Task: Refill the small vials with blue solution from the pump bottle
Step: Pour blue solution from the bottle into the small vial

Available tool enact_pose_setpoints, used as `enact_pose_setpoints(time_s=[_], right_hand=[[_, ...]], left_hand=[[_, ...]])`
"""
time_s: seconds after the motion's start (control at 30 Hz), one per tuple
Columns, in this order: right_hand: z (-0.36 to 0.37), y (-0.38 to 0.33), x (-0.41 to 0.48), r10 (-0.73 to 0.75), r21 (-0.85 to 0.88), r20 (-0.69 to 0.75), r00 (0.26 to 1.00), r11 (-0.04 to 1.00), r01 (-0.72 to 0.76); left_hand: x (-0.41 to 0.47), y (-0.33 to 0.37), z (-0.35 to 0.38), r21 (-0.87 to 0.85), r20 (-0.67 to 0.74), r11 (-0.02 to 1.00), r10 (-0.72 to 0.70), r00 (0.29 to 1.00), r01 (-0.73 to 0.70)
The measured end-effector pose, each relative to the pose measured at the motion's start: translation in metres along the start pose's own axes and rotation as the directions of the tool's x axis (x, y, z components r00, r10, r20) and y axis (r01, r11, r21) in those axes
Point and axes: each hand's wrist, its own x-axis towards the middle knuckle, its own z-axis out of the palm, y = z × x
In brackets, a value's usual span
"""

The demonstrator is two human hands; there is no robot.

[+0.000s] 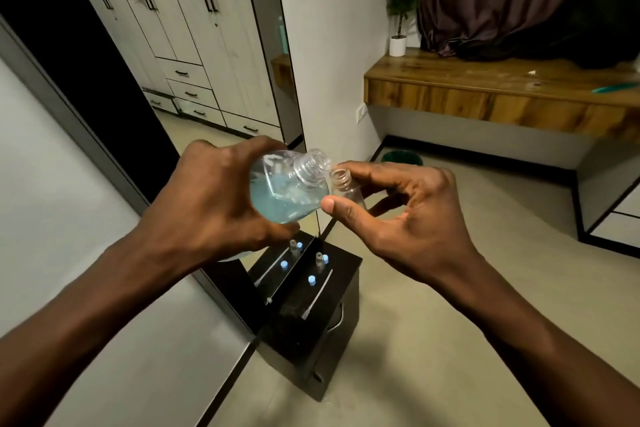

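left hand gripping tilted pump bottle, right hand pinching open vial, mouths touching

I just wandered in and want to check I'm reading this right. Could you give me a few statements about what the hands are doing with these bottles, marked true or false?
1. The left hand holds the bottle tilted toward the small vial. True.
2. The bottle's pump is screwed on. False: its threaded neck is bare and open.
3. The right hand pinches the small vial between thumb and fingers. True.
4. The small vial is capped. False: its mouth is open.
5. Blue caps lie on the black box below the hands. True.
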Motion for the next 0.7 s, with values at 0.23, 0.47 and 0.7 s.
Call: enact_pose_setpoints(time_s=[0.23, 0.47, 0.7], right_hand=[[-0.002, 0.001, -0.002, 0.015, 0.018, -0.007, 1.000, 1.000, -0.015], [-0.001, 0.000, -0.007, 0.006, 0.022, -0.004, 1.000, 1.000, -0.006], [0.000, -0.001, -0.010, 0.017, -0.002, -0.019, 1.000, 1.000, -0.018]], left_hand=[[0.003, 0.004, -0.004, 0.079, 0.044, 0.994, 0.071, 0.996, -0.075], [0.000, 0.002, -0.005, 0.142, 0.064, 0.982, 0.116, 0.991, -0.124], [-0.004, -0.001, -0.007, 0.202, 0.070, 0.970, 0.126, 0.990, -0.138]])
